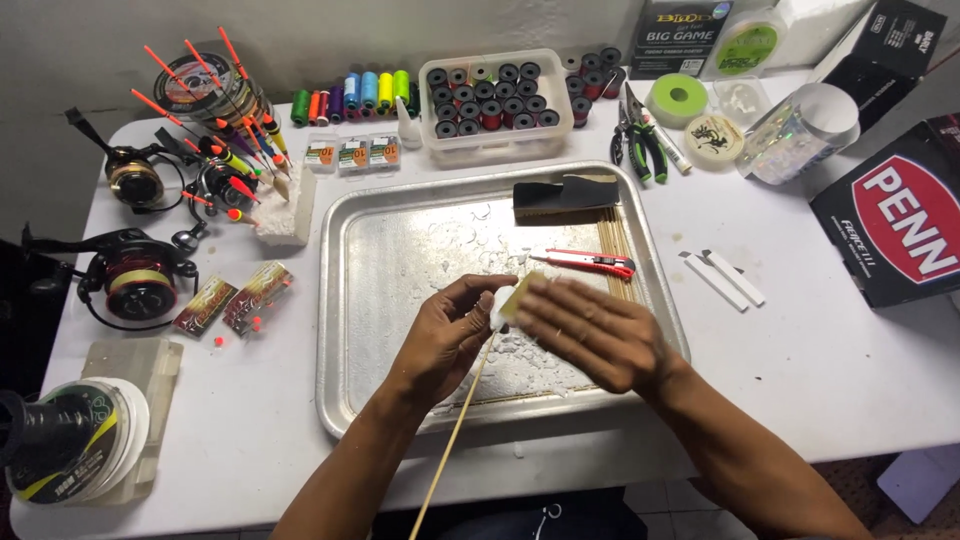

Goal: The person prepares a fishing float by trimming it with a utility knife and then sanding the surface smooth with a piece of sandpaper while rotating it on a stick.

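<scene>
The left hand [445, 335] is pinching a white foam piece [497, 305] on a thin stick [455, 435] over the metal tray [345, 330]; the right hand [595, 330], fingers flat and open, is rubbing a small pad [514, 297] against it, well inside the tray's rim.

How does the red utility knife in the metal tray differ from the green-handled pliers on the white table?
The red utility knife lies nearly level inside the metal tray; the green-handled pliers lie outside it, pointing away. The knife is one slim bar; the pliers have two spread handles. Neither is touched by a hand.

Both hands [530, 335] and forearms are bare (no gloves, sleeves, rings or watch in view).
</scene>
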